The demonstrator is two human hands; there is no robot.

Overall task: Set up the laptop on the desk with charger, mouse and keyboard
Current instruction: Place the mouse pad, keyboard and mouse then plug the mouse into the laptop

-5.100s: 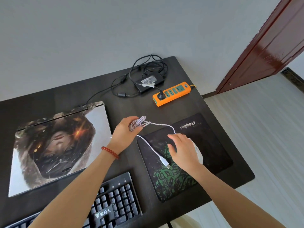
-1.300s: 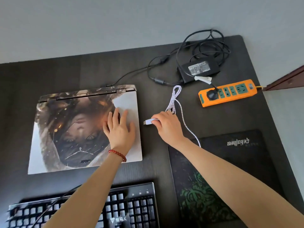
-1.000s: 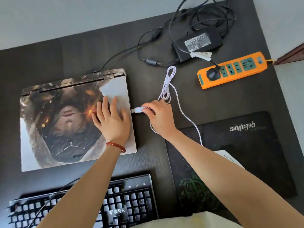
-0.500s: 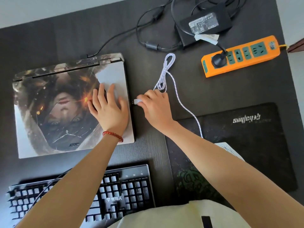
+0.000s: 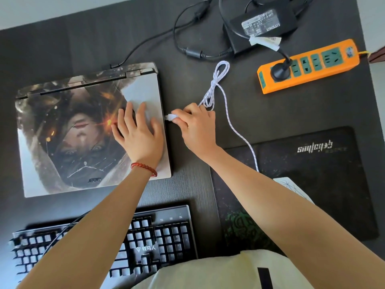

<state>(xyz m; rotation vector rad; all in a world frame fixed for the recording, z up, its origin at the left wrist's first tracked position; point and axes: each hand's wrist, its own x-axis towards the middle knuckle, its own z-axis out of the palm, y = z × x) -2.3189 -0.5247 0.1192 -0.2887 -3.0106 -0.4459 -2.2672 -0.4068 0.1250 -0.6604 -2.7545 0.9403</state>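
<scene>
With your left hand [image 5: 139,136] pressing flat on the closed laptop [image 5: 83,130] near the left edge of the tabletop [image 5: 245,113], keep your right hand [image 5: 195,126] pinched on the white USB plug [image 5: 170,117] and push it level into the side port.

The dark table [image 5: 62,44] carries a closed laptop [image 5: 68,130], keyboard [image 5: 166,232], mouse pad [image 5: 325,184], charger [image 5: 260,26], orange power strip [image 5: 310,67] and white cable [image 5: 216,84].
</scene>
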